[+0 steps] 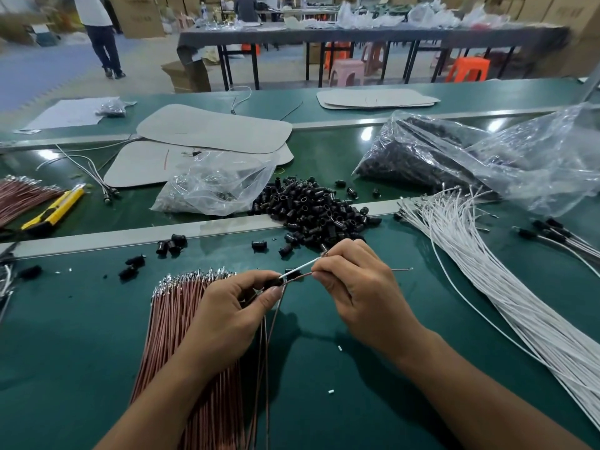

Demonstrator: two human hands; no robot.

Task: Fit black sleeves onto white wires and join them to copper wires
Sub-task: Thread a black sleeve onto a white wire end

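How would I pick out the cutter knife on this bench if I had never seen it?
Take the long green bench and follow the metal rail across it to the far left. Just behind the rail, beside a bundle of copper wires, lies the cutter knife. Its bright yellow and black body sets it apart from those wires.

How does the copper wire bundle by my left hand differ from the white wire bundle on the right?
The copper wire bundle is reddish-brown; the white wire bundle is white. The copper bundle lies tight and straight; the white bundle fans out loosely on a diagonal. The left hand lies over the copper bundle; the white bundle lies untouched. Both rest on the green table.
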